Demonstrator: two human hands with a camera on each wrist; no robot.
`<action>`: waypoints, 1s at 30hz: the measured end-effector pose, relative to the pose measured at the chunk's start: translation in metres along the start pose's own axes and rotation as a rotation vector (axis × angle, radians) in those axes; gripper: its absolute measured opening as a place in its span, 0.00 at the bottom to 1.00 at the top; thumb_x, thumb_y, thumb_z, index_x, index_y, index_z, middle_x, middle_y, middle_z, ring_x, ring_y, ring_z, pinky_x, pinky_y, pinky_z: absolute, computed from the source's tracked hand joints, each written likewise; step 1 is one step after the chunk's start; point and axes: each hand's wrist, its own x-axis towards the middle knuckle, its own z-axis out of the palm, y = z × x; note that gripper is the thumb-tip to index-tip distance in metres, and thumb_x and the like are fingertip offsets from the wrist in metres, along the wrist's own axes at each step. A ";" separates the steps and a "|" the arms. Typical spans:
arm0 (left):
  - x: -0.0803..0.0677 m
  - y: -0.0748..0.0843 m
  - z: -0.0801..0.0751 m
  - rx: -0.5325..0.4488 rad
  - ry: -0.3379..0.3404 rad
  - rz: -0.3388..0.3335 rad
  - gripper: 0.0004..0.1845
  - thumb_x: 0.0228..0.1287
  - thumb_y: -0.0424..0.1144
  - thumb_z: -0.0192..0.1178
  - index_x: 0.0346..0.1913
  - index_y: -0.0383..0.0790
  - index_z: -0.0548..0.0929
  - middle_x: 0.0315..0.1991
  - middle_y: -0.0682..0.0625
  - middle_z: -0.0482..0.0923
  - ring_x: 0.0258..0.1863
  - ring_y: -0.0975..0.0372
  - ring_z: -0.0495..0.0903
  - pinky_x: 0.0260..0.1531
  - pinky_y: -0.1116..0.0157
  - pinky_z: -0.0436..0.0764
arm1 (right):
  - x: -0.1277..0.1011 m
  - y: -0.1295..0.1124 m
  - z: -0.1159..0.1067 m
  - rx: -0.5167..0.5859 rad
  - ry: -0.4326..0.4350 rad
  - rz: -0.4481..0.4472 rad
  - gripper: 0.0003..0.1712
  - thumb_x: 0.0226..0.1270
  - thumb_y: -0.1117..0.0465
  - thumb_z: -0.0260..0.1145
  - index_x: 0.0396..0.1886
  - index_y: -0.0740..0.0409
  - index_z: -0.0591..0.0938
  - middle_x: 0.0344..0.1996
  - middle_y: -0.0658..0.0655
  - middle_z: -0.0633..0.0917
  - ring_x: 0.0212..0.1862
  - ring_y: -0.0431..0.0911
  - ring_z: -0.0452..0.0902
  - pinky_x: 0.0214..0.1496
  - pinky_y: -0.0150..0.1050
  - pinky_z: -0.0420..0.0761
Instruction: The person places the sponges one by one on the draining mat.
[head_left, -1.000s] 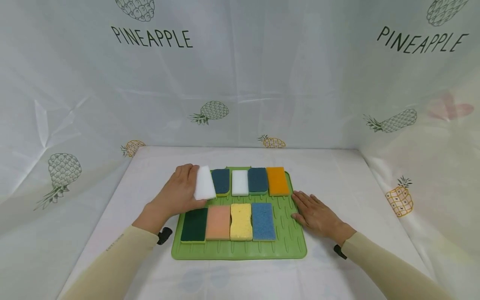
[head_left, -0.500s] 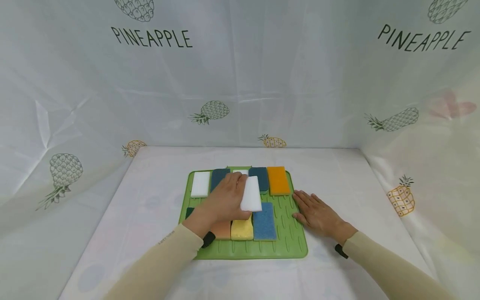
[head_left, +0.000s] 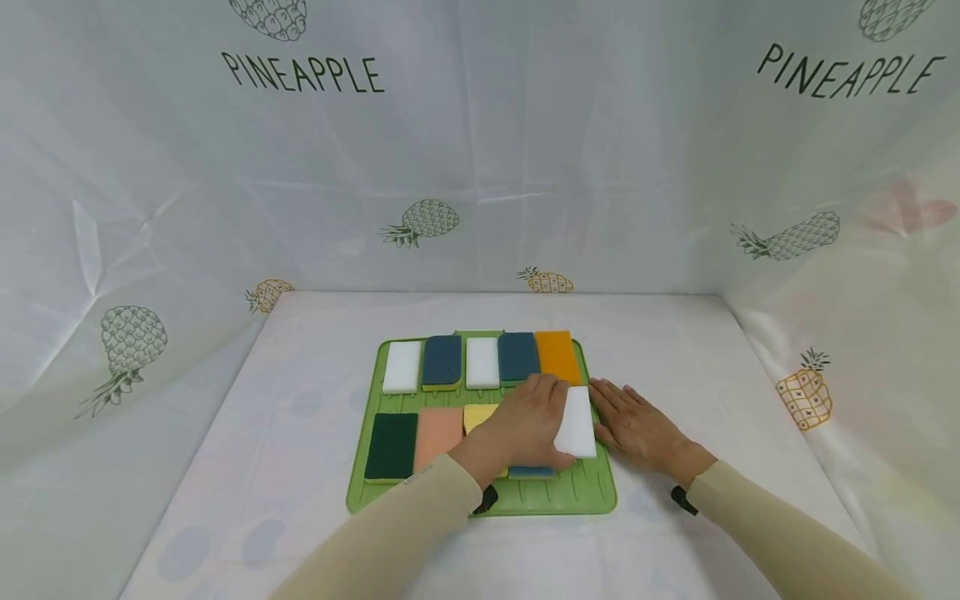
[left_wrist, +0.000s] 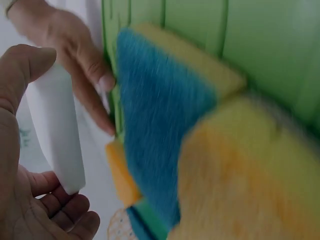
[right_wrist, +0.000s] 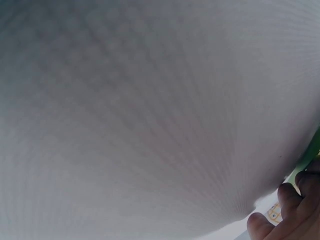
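Observation:
A white sponge (head_left: 576, 423) is pinched between the thumb and fingers of my left hand (head_left: 525, 423), over the right part of a green ridged mat (head_left: 525, 502). The left wrist view shows the same white sponge (left_wrist: 59, 130) held at its two ends, tilted, beside a blue sponge (left_wrist: 160, 120) on the mat. My right hand (head_left: 637, 429) rests with straight fingers at the mat's right edge. A yellow sponge (head_left: 478, 413) and the blue one lie partly hidden under my left hand. In the right wrist view only fingertips (right_wrist: 289, 197) show at the corner.
Along the mat's back row lie a white sponge (head_left: 402, 367), a dark blue one (head_left: 442, 360), another white one (head_left: 482, 363), another dark blue one (head_left: 517, 357) and an orange one (head_left: 557, 357). A dark green sponge (head_left: 392, 447) and a peach sponge (head_left: 438, 433) lie in front.
My left hand has carried the white sponge from the mat's back left corner across to its right side. My right hand has stayed in place.

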 end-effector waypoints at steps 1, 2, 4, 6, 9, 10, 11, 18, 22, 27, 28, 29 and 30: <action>0.002 0.003 0.003 0.001 -0.005 -0.001 0.59 0.56 0.74 0.70 0.76 0.31 0.66 0.70 0.42 0.73 0.68 0.54 0.73 0.73 0.63 0.72 | 0.000 0.000 0.000 -0.002 -0.002 -0.002 0.41 0.86 0.44 0.52 0.84 0.66 0.58 0.84 0.64 0.60 0.83 0.60 0.57 0.82 0.62 0.62; 0.004 0.005 0.007 0.009 -0.011 -0.001 0.60 0.56 0.74 0.69 0.77 0.31 0.66 0.70 0.43 0.73 0.68 0.55 0.73 0.74 0.64 0.72 | 0.000 0.000 -0.001 -0.005 -0.004 -0.004 0.41 0.86 0.44 0.52 0.84 0.66 0.58 0.84 0.64 0.60 0.83 0.60 0.57 0.82 0.62 0.63; 0.007 0.009 0.014 0.021 -0.027 -0.003 0.60 0.55 0.75 0.69 0.77 0.32 0.65 0.71 0.43 0.72 0.69 0.55 0.72 0.75 0.63 0.70 | 0.000 0.000 -0.001 -0.012 -0.006 -0.010 0.40 0.86 0.45 0.52 0.84 0.66 0.59 0.84 0.64 0.60 0.83 0.60 0.57 0.82 0.62 0.63; 0.009 0.011 0.019 0.038 -0.044 -0.004 0.60 0.55 0.76 0.68 0.78 0.33 0.65 0.72 0.44 0.72 0.70 0.55 0.72 0.76 0.63 0.69 | 0.000 0.001 -0.001 -0.018 -0.004 -0.014 0.40 0.86 0.44 0.52 0.83 0.67 0.59 0.83 0.64 0.60 0.83 0.60 0.58 0.82 0.62 0.63; 0.012 0.014 0.026 0.049 -0.069 -0.010 0.60 0.56 0.77 0.66 0.78 0.34 0.66 0.72 0.44 0.72 0.71 0.56 0.71 0.76 0.62 0.69 | -0.001 0.000 0.000 -0.027 0.014 -0.023 0.40 0.86 0.45 0.53 0.83 0.67 0.61 0.82 0.65 0.62 0.82 0.60 0.60 0.81 0.62 0.64; 0.013 0.014 0.027 0.054 -0.076 -0.012 0.60 0.56 0.77 0.66 0.78 0.34 0.66 0.72 0.44 0.72 0.72 0.56 0.70 0.76 0.62 0.69 | -0.001 0.000 0.000 -0.030 0.018 -0.024 0.40 0.86 0.45 0.52 0.83 0.67 0.61 0.82 0.65 0.63 0.82 0.60 0.60 0.81 0.62 0.65; 0.013 0.015 0.028 0.049 -0.082 -0.015 0.60 0.56 0.77 0.66 0.78 0.35 0.66 0.72 0.45 0.72 0.72 0.56 0.70 0.76 0.62 0.70 | -0.001 0.000 0.001 -0.032 0.021 -0.025 0.39 0.86 0.45 0.52 0.83 0.67 0.61 0.82 0.65 0.63 0.82 0.60 0.60 0.81 0.62 0.65; 0.011 0.016 0.031 0.046 -0.143 -0.046 0.58 0.56 0.79 0.64 0.78 0.38 0.67 0.71 0.48 0.72 0.71 0.57 0.70 0.77 0.61 0.69 | 0.001 -0.001 0.000 -0.002 0.014 -0.004 0.39 0.87 0.46 0.52 0.84 0.65 0.60 0.83 0.64 0.62 0.82 0.60 0.59 0.82 0.63 0.63; 0.010 0.017 0.033 0.046 -0.166 -0.061 0.58 0.57 0.80 0.63 0.78 0.39 0.67 0.71 0.48 0.71 0.72 0.58 0.70 0.78 0.60 0.68 | 0.001 -0.001 0.000 0.002 0.003 0.008 0.39 0.87 0.46 0.52 0.84 0.65 0.59 0.83 0.63 0.62 0.83 0.60 0.58 0.82 0.62 0.62; 0.010 0.018 0.033 0.074 -0.163 -0.063 0.59 0.57 0.81 0.61 0.78 0.39 0.68 0.71 0.48 0.72 0.71 0.58 0.70 0.77 0.61 0.69 | 0.001 -0.001 0.001 0.007 -0.002 0.015 0.39 0.87 0.45 0.51 0.84 0.65 0.59 0.83 0.63 0.61 0.83 0.59 0.58 0.83 0.62 0.62; 0.010 0.019 0.033 0.080 -0.164 -0.064 0.59 0.57 0.82 0.60 0.78 0.39 0.68 0.70 0.48 0.72 0.71 0.58 0.71 0.76 0.61 0.69 | 0.001 -0.001 0.001 0.009 -0.003 0.015 0.39 0.87 0.45 0.51 0.84 0.65 0.59 0.83 0.63 0.61 0.83 0.59 0.58 0.83 0.62 0.62; 0.010 0.019 0.033 0.085 -0.166 -0.065 0.59 0.57 0.82 0.60 0.78 0.39 0.68 0.70 0.48 0.72 0.71 0.58 0.71 0.76 0.61 0.70 | 0.001 -0.001 0.001 0.012 -0.004 0.016 0.39 0.87 0.45 0.51 0.84 0.65 0.59 0.83 0.63 0.61 0.83 0.59 0.58 0.83 0.62 0.61; 0.010 0.019 0.033 0.087 -0.168 -0.067 0.59 0.57 0.82 0.60 0.78 0.39 0.68 0.70 0.48 0.72 0.71 0.58 0.71 0.76 0.62 0.70 | 0.001 -0.001 0.001 0.014 -0.005 0.017 0.39 0.87 0.45 0.51 0.84 0.65 0.59 0.83 0.63 0.61 0.83 0.60 0.58 0.83 0.62 0.61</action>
